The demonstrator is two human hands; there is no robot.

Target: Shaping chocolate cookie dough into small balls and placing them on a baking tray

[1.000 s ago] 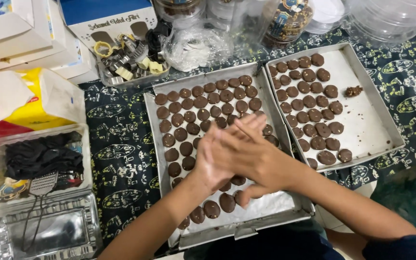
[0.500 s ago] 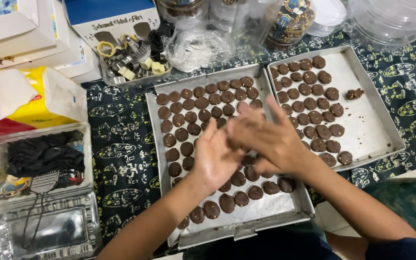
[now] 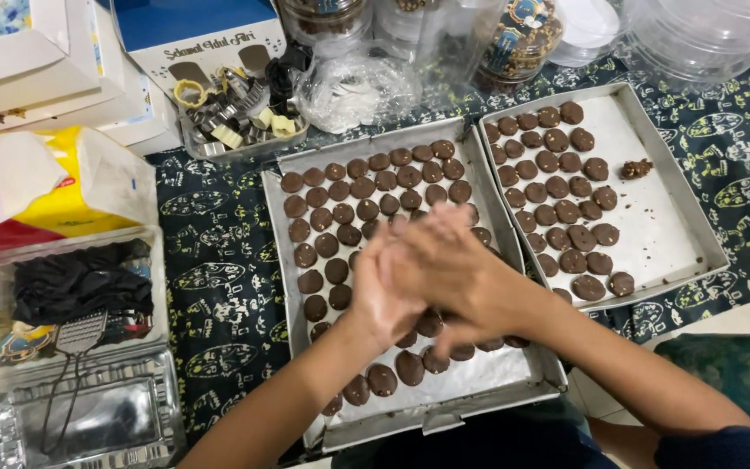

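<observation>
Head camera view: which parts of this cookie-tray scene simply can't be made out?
- Anything between the palms: the left hand and right hand are pressed together and motion-blurred.
- Some round brown cookies on the near grey metal baking tray: both hands cover them.
- Clear plastic jars: cut off by the top edge.
- Clear box of small metal cutters: pieces too small to distinguish.

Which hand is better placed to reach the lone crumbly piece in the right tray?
Probably the right hand: it lies over the left hand, on the side nearer the crumbly piece in the right tray.
</observation>
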